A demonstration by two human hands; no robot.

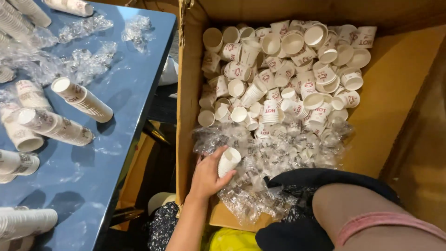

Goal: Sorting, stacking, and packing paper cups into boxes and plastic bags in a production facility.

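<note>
I see the left hand (pixel 207 173) closed around a small white paper cup (pixel 228 161), at the near-left edge of the cardboard box (pixel 188 116). The right hand is not visible to me. Loose cups (pixel 283 79) fill the box behind.

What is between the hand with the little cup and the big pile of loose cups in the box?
In the head view, crinkled clear plastic wrap lies between the left hand holding a paper cup and the cup pile.

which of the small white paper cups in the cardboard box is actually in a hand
The small white paper cup at the box's near left, gripped by the left hand above crumpled clear plastic wrap; the others lie loose, piled farther back.
</note>
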